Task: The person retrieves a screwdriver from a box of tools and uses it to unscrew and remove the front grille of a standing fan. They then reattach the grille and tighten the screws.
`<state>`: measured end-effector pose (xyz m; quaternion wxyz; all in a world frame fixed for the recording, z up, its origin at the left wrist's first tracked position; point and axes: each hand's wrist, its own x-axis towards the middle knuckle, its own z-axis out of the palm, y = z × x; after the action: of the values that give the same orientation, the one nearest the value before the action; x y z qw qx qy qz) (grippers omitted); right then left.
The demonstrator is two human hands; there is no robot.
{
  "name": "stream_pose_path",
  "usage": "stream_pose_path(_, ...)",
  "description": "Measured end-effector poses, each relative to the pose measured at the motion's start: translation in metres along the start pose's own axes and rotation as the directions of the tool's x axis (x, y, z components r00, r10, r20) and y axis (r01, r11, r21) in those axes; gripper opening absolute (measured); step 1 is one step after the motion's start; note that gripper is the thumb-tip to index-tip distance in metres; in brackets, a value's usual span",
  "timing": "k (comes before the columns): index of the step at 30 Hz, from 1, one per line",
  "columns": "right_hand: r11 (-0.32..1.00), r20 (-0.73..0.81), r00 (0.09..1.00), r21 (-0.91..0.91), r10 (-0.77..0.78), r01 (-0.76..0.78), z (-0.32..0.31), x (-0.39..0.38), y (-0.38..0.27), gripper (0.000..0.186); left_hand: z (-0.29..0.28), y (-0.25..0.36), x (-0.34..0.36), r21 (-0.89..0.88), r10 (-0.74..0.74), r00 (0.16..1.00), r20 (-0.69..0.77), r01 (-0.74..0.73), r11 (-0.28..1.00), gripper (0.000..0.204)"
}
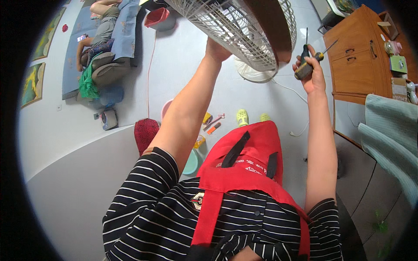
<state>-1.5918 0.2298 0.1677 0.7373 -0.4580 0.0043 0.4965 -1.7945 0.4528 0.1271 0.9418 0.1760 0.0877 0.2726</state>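
Fan (233, 37) — aloft ahead, partly masking round white base (250, 76); seemingly steadied by left hand (217, 50), grip hidden, impossible to judge. Clasped together in right hand (315, 77): two screwdrivers (305, 53). Apparently at the steadying step — probably called for next: singling out one screwdriver.

Bright, soft light, with fisheye bending toward black corners.

and the fan cage (228, 32) fills the upper middle, blocking the way forward! below it there's open floor (248, 98), a white cord (287, 87) trailing at its right, and the wooden cabinet (355, 71) hems in that side.
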Motion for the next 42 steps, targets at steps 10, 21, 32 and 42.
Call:
stream_pose_path(10,0.981,0.222,0.960,-0.123,0.172,-0.147,0.046,0.185,-0.008,0.040,-0.039,-0.044,0.006,0.183,0.231,0.778,-0.584,-0.151,0.971,0.059)
stream_pose_path(21,0.945,0.506,0.822,-0.309,0.260,-0.108,0.087,0.250,-0.028,0.036,-0.066,-0.126,0.057,0.220,0.359,0.649,-0.671,-0.288,0.932,0.055)
stream_pose_path(32,0.859,0.639,0.719,-0.499,0.274,0.117,0.098,0.275,-0.025,0.048,0.016,-0.121,0.140,0.990,0.947,0.312,-0.080,0.136,0.039,0.086)
stream_pose_path(42,0.915,0.595,0.753,-0.404,0.282,-0.024,0.106,0.235,-0.038,0.040,0.044,-0.089,0.153,0.997,0.896,0.438,-0.075,0.015,0.075,0.053)
